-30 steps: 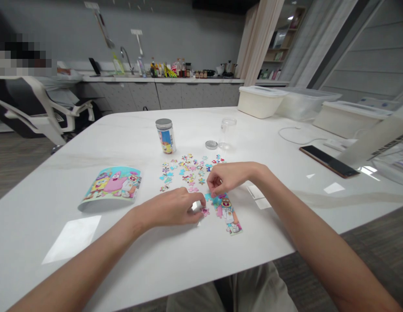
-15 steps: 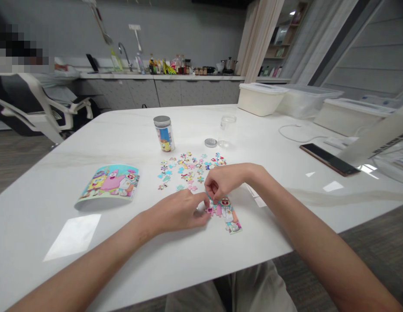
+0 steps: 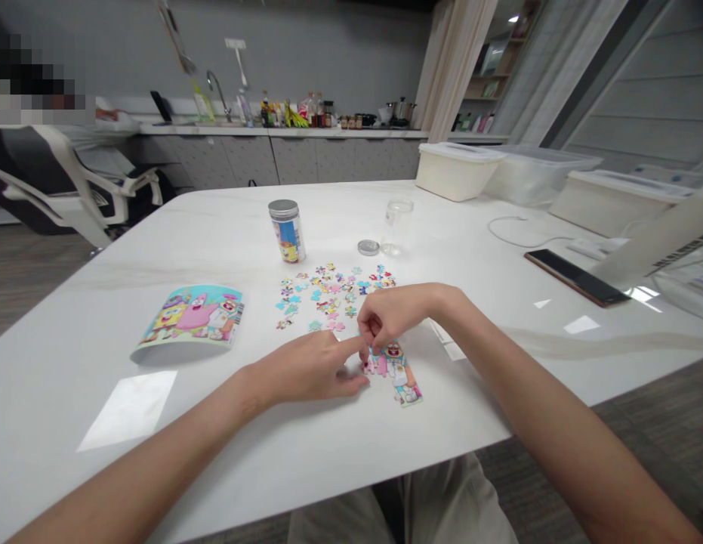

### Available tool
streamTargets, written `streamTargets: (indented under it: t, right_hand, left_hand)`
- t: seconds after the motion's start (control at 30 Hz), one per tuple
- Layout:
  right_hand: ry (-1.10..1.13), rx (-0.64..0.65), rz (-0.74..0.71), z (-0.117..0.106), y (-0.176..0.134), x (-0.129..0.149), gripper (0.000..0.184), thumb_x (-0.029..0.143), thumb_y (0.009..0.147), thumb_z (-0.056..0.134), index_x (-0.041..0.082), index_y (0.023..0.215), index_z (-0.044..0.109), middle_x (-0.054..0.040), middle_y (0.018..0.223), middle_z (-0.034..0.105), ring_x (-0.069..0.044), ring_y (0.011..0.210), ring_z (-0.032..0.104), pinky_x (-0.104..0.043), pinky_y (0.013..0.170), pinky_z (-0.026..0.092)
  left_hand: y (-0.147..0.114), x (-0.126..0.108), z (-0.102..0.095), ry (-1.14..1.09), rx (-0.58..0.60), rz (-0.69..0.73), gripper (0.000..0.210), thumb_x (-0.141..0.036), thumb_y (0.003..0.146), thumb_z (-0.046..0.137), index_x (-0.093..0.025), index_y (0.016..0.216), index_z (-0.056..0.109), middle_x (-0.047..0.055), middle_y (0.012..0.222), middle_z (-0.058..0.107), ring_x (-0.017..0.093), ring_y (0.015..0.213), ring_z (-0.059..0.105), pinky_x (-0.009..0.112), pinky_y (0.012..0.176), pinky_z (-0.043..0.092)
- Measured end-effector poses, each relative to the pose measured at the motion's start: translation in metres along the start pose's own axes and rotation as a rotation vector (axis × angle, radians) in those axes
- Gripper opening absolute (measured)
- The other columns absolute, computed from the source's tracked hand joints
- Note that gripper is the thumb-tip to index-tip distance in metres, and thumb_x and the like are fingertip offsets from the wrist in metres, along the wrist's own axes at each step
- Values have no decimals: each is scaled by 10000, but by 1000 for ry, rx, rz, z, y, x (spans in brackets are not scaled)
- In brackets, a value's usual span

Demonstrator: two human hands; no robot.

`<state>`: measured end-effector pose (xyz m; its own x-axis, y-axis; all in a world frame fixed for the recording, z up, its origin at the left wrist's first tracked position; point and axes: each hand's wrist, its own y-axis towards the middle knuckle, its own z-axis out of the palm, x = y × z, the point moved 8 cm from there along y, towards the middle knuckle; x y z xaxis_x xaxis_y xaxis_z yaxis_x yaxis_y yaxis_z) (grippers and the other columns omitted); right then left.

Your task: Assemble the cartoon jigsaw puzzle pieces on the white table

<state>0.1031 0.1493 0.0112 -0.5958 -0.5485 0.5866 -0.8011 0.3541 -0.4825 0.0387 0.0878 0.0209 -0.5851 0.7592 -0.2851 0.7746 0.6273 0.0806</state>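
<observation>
A partly joined jigsaw puzzle (image 3: 397, 369) lies flat on the white table, showing pink and light-blue cartoon figures. My right hand (image 3: 388, 317) bends over its upper left edge, fingers pinched on a puzzle piece that they mostly cover. From the left, my left hand (image 3: 314, 366) reaches in with its index fingertip at the same edge, close to the right fingers. Its thumb is apart from the index finger, with nothing held between them. Just beyond both hands lie several loose puzzle pieces (image 3: 331, 306) in a scattered patch.
A curved picture sheet (image 3: 192, 317) lies to the left. Behind the pieces stand a lidded can (image 3: 287, 233), a clear jar (image 3: 397, 227) and a metal lid (image 3: 368, 247). A phone (image 3: 578, 277) and storage boxes (image 3: 458, 174) are at right. Someone sits by an office chair (image 3: 50, 189).
My left index finger has stretched out to the right and its thumb has parted further from it. The right hand stays pinched at nearly the same spot.
</observation>
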Motion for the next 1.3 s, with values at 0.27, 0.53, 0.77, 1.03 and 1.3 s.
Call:
streamTargets:
  t: [0.27, 0.53, 0.77, 1.03, 1.3]
  right_hand:
    - [-7, 4, 9, 0, 0, 1, 145, 296, 661, 686, 170, 708, 633, 14, 673, 609, -121, 627, 540, -245, 560, 379]
    - [-7, 9, 8, 1, 0, -1, 145, 297, 667, 668, 168, 717, 626, 11, 671, 605, -124, 629, 536, -243, 549, 366]
    - [-5, 8, 20, 0, -1, 0, 162, 309, 661, 681, 167, 713, 624, 13, 668, 602, -123, 627, 533, -243, 554, 373]
    - [-40, -14, 40, -1, -2, 2, 72, 230, 669, 627, 171, 710, 628, 13, 682, 615, -113, 613, 539, -231, 547, 385]
    - [-65, -25, 44, -2, -3, 3, 63, 226, 667, 620, 178, 707, 625, 14, 676, 615, -119, 612, 544, -238, 541, 384]
  left_hand:
    - [-2, -11, -6, -20, -64, 196, 238, -209, 880, 488, -220, 927, 722, -30, 465, 581, 73, 377, 431, 226, 432, 256]
    - [-1, -15, -6, 14, -67, 218, 248, -213, 897, 476, -214, 916, 723, -17, 485, 599, 80, 388, 445, 240, 432, 248]
    - [-4, -19, -4, 148, -82, 276, 268, -208, 920, 426, -196, 889, 692, -19, 473, 580, 88, 386, 452, 258, 424, 239]
    - [-4, -24, -2, 224, -60, 280, 269, -182, 926, 386, -178, 860, 646, -19, 504, 589, 84, 382, 441, 251, 421, 274]
    - [-3, -22, 1, 269, -62, 239, 241, -215, 920, 407, -184, 873, 641, -20, 477, 566, 106, 383, 458, 256, 408, 250]
